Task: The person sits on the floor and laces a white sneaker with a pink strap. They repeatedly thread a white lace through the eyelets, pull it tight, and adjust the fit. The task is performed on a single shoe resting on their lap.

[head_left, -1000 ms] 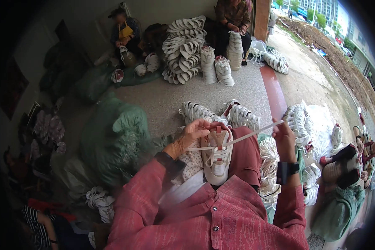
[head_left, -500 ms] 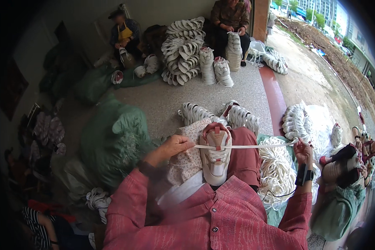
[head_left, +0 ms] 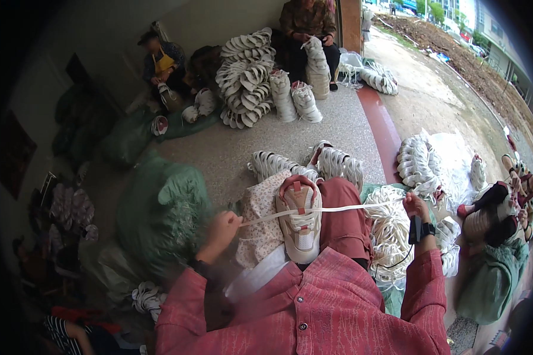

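Observation:
A beige and white sneaker upper [head_left: 305, 239] with a reddish lining stands toe toward me between my thighs. Across its front runs a white shoelace [head_left: 343, 208], threaded through the upper, with a length out to each side. My left hand [head_left: 221, 232] is closed on the left length, beside the flowered cloth over my leg. Out to the right, my right hand [head_left: 416, 206] pinches the other length, above a heap of loose white laces [head_left: 391, 222]. The lace looks fairly taut on the left and slightly bowed on the right.
A big green sack [head_left: 166, 207] stands at my left. Beyond my knees lie rows of nested white uppers [head_left: 281, 164]; a tall stack of them [head_left: 249, 77] rises farther back. Two people sit working at the back. At far right is another green sack [head_left: 494, 278].
My left hand has moved left and down, drawing its lace length out longer. My right hand has shifted slightly left. The whole view has tilted a little.

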